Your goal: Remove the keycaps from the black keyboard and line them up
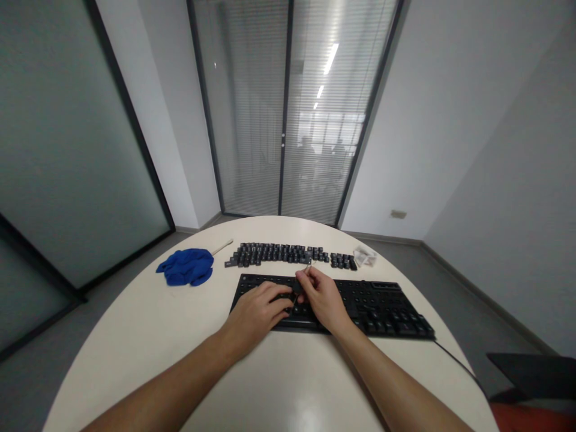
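Observation:
A black keyboard (pixel 360 300) lies across the table, many of its keycaps off and some still fitted at the right end. My left hand (pixel 258 309) rests over its left half, fingers bent and close together near the keys; what they hold, if anything, is hidden. Above the middle of the keyboard, my right hand (pixel 320 293) pinches a thin wire-like tool (pixel 308 268) between thumb and fingers. The fingertips of both hands nearly meet. Beyond the keyboard, loose black keycaps (pixel 270 253) stand in rows.
A crumpled blue cloth (pixel 186 267) lies at the left, with a pale-handled brush or stick (pixel 222 246) beside it. Clear plastic packets (pixel 365 255) are at the right. The keyboard's cable (pixel 459 365) runs off the right edge of the round table (pixel 135 336). A dark chair (pixel 535 375) stands at lower right.

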`<act>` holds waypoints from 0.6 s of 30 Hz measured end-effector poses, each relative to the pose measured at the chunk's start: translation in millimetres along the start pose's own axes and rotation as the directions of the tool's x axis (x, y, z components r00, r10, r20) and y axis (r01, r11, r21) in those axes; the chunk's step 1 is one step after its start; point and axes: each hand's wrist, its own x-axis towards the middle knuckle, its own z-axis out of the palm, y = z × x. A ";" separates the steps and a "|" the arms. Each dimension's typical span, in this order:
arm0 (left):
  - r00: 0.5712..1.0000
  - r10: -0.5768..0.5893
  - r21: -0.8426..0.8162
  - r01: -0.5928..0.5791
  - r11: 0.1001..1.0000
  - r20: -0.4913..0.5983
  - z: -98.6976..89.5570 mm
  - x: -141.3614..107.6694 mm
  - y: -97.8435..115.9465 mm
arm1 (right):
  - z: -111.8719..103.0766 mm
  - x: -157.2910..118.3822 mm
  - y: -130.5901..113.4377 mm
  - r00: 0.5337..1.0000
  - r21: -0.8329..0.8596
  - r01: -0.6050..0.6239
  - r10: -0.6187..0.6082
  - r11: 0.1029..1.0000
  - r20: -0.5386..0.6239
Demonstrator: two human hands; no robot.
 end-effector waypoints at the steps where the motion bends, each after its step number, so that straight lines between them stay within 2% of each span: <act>1: 1.000 0.010 0.007 -0.010 1.000 -0.005 -0.5 0.1 -0.2 | -0.2 0.1 0.3 1.000 -0.006 0.003 -0.003 1.000 -0.002; 6: 0.996 0.085 0.023 -0.085 0.996 -0.006 -1.6 -0.6 -0.7 | -1.7 1.0 0.8 1.000 -0.033 -0.010 0.009 0.999 -0.023; 9: 0.996 0.089 -0.001 -0.089 0.996 -0.017 -1.6 -1.0 0.5 | -1.9 1.8 0.8 0.999 -0.038 -0.025 0.024 0.999 -0.025; 18: 0.990 -0.102 -0.125 0.090 0.988 -0.096 -0.1 -1.7 -4.5 | -1.4 2.3 3.9 0.999 -0.021 -0.019 0.018 1.000 -0.027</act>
